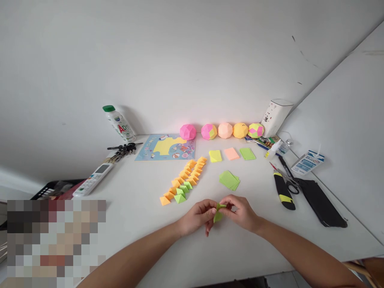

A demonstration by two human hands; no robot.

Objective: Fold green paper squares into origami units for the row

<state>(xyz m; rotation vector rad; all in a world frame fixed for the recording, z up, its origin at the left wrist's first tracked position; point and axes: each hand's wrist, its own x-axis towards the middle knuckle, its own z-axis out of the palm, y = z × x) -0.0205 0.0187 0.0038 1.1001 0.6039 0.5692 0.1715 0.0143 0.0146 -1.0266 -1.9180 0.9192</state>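
Paper [218, 217]: green, creased, I see it held up between both hands over the near part of the table [135, 192].
Left hand [195, 218]: thumb and fingers pinching the paper's left side.
Right hand [242, 213]: fingertips pinching its upper right end.
Green sheets [229, 181]: loosely stacked just beyond my right hand.
Folded pieces [180, 198]: orange and green, rows left of those sheets.
Faceted balls [225, 130]: five, lined along the wall [192, 60].

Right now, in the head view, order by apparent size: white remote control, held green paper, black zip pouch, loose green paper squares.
1. black zip pouch
2. white remote control
3. loose green paper squares
Unsure: held green paper, partly hidden.
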